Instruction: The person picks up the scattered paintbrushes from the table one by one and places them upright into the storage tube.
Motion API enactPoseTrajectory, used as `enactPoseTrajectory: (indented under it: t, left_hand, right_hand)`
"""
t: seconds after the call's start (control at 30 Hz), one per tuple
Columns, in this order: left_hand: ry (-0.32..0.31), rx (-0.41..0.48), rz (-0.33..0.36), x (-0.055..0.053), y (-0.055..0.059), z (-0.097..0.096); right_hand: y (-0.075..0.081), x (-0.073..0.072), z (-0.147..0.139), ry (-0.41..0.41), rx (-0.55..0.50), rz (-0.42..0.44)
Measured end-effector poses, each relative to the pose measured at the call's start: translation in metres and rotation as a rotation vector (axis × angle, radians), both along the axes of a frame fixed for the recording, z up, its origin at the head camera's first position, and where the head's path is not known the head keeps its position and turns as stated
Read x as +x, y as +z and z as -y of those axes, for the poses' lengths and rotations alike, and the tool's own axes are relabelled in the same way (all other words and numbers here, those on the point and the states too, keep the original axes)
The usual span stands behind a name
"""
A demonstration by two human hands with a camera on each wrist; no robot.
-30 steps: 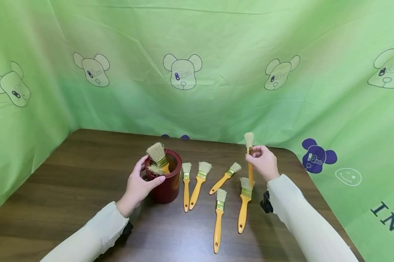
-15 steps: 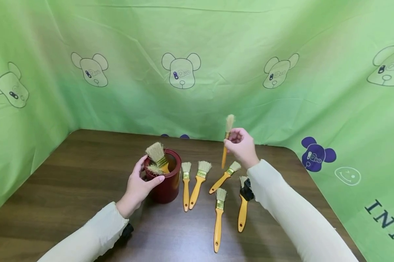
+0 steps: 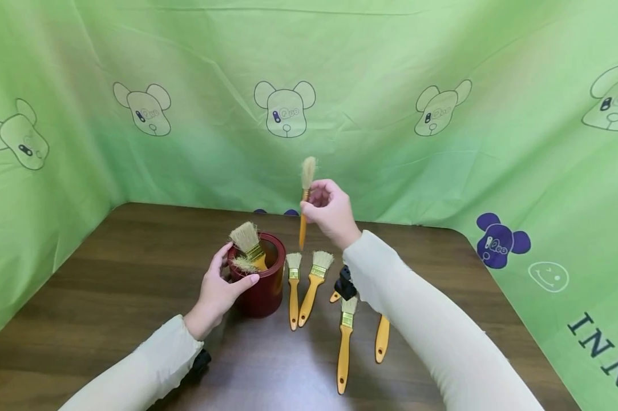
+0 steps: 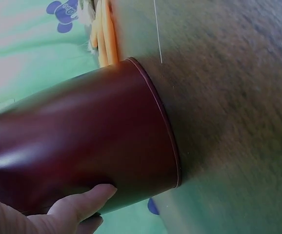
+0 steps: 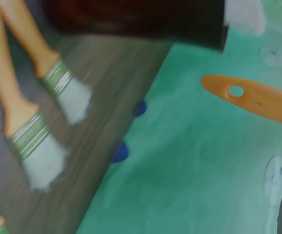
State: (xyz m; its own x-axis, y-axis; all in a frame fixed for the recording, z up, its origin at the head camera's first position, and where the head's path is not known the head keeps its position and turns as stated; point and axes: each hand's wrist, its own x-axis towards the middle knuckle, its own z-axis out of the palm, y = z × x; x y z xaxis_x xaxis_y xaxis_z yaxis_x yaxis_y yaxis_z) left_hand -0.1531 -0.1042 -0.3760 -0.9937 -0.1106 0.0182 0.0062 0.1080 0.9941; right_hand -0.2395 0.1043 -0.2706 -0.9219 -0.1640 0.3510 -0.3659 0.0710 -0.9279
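Note:
My left hand (image 3: 217,294) grips a dark red cylindrical pot (image 3: 261,297), thumb over the near side of the rim and fingers round its left side. In the left wrist view the pot's wall (image 4: 92,136) fills much of the picture, a fingertip against it. Two paintbrushes stand in the pot, a wide one (image 3: 247,237) and another (image 3: 244,265) with its bristles low at the rim. My right hand (image 3: 334,211) pinches a paintbrush (image 3: 303,225) upright, bristles up, above and right of the pot. Its orange handle end (image 5: 248,97), with a hole, points downward.
On the brown table (image 3: 149,262) right of the pot lie two paintbrushes side by side, a narrow one (image 3: 294,291) and a wider one (image 3: 316,279). Another paintbrush (image 3: 344,354) lies nearer. My right sleeve (image 3: 416,302) partly covers more brushes. A green cloth (image 3: 206,148) hangs behind.
My right hand has carried its paintbrush left and upward, from the right side of the table to near the pot. My left hand and the pot have stayed in place.

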Motion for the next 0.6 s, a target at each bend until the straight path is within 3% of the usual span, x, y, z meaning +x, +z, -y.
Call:
enactPoseTrajectory:
  t: [0.2,0.6]
  left_hand:
    - [0.007,-0.005,-0.014,0.001,-0.001,0.0]
    - [0.012,-0.005,-0.024,0.0,-0.001,0.0]
  right_hand:
    - [0.009,0.003,0.026,0.064,-0.002,-0.033]
    - [0.006,0.005,0.049,0.1,-0.016,-0.037]
